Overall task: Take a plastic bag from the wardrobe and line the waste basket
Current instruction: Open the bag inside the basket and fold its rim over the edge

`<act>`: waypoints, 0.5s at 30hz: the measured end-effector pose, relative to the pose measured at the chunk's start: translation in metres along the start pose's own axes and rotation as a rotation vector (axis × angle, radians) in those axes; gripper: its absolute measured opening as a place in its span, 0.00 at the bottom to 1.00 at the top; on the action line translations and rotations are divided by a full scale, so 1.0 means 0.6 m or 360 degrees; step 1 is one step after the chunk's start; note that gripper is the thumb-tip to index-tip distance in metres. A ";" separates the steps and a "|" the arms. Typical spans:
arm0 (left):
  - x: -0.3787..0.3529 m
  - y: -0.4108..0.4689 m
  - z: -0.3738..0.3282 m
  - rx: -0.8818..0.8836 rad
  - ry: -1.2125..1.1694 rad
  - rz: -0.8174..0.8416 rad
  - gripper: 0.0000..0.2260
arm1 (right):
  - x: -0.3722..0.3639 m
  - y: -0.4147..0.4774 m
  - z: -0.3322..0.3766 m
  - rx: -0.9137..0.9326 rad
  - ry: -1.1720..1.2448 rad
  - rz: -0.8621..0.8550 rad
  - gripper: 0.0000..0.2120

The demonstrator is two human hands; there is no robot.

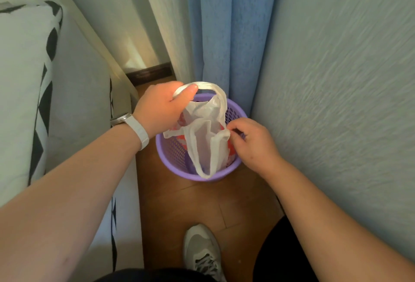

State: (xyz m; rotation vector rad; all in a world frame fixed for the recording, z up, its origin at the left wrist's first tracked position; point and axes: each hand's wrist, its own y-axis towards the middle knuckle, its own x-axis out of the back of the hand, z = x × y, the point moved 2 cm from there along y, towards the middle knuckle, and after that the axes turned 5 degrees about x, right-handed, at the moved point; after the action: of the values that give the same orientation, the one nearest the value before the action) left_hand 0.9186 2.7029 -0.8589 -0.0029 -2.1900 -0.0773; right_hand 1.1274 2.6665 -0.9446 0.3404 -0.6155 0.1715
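A purple mesh waste basket [173, 158] stands on the wooden floor in the corner by the wall. A white plastic bag [202, 138] with red print hangs down into it. My left hand [159, 107] grips one handle loop of the bag above the basket's far left rim. My right hand [252, 140] pinches the bag's edge at the basket's right rim. The other handle loop droops over the near rim. The bag's bottom is hidden inside the basket.
A bed [20, 93] with white and black bedding runs along the left. A blue curtain [224, 35] hangs behind the basket, a pale wall [336, 79] closes the right. My grey shoe [202, 252] stands on the floor strip in front.
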 end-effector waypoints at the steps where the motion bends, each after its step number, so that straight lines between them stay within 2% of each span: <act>1: 0.003 0.004 0.004 0.0021 -0.0085 -0.0087 0.20 | 0.002 0.000 -0.007 -0.0063 -0.0007 -0.0016 0.05; 4: 0.014 0.013 0.015 0.0073 -0.0165 -0.0247 0.21 | 0.008 0.000 -0.029 -0.0277 -0.0048 -0.0054 0.04; 9: 0.007 0.011 0.019 0.0060 -0.0090 -0.0245 0.23 | 0.018 0.004 -0.030 -0.0434 0.0013 -0.0179 0.05; 12: 0.002 0.005 0.019 0.0048 -0.0121 -0.0203 0.20 | 0.030 0.009 -0.001 -0.0301 0.0103 -0.0479 0.08; 15: -0.004 -0.003 0.015 0.0016 -0.0189 -0.0169 0.20 | 0.029 0.015 0.046 0.0143 0.0017 -0.0519 0.08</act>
State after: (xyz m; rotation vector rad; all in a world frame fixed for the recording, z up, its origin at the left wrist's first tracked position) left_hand 0.9130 2.7015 -0.8663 0.1173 -2.3087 -0.1291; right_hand 1.1243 2.6658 -0.9111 0.5213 -0.5346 -0.1122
